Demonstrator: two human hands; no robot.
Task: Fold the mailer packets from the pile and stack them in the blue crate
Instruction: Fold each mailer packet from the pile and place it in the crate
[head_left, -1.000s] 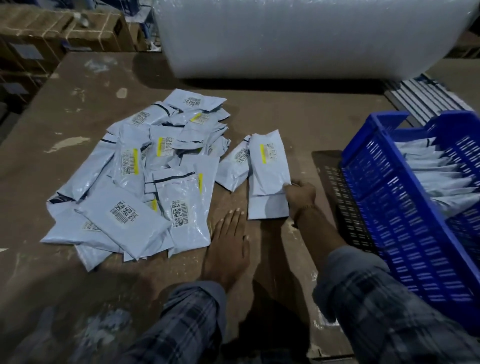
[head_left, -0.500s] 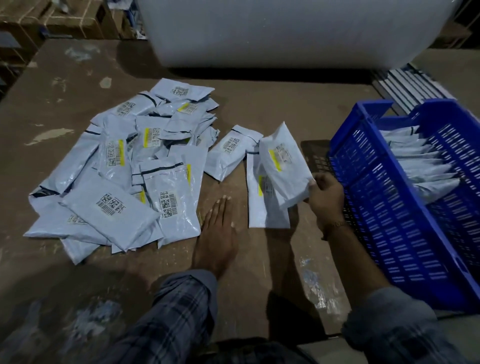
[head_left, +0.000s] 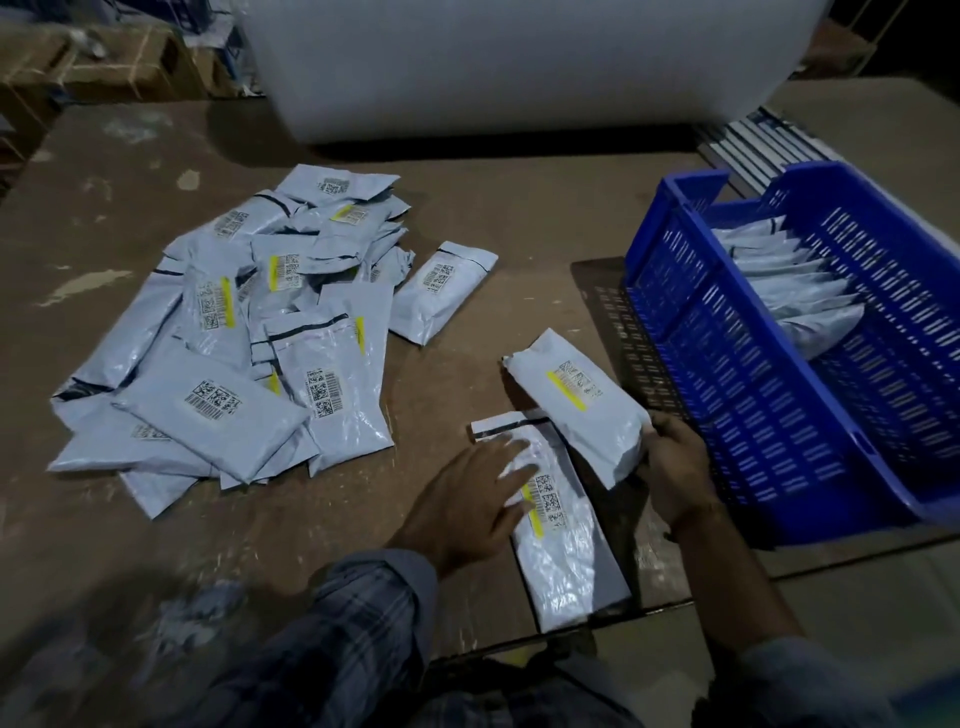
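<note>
At the bottom of the frame two plaid sleeves reach in over the brown bench (head_left: 519, 218). The left hand (head_left: 462, 499) lies just below centre with its fingers (head_left: 511, 470) spread and nearly straight, pressing flat on a long grey packet (head_left: 566, 551) that stretches from the near bench edge up toward the middle; the fingertips rest on its upper half, beside its barcode label and yellow strip, and its black-striped flap pokes out just past them. To the right, the right hand (head_left: 675, 473) has its fingers curled round the lower end of a second packet (head_left: 576, 400), which sits tilted across the top of the first one, label up, its far end pointing toward the upper left. Just beside that hand, at the right of the frame, stands the blue crate (head_left: 737, 395), tilted, with a row of folded packets (head_left: 795, 296) standing on edge inside. A single packet (head_left: 441, 291) lies apart at centre. Left of centre sprawls the loose pile (head_left: 249, 353) of unfolded mailers, overlapping each other. Along the top edge lies a large white roll (head_left: 519, 67), with cardboard boxes (head_left: 104, 67) in the upper left corner.
</note>
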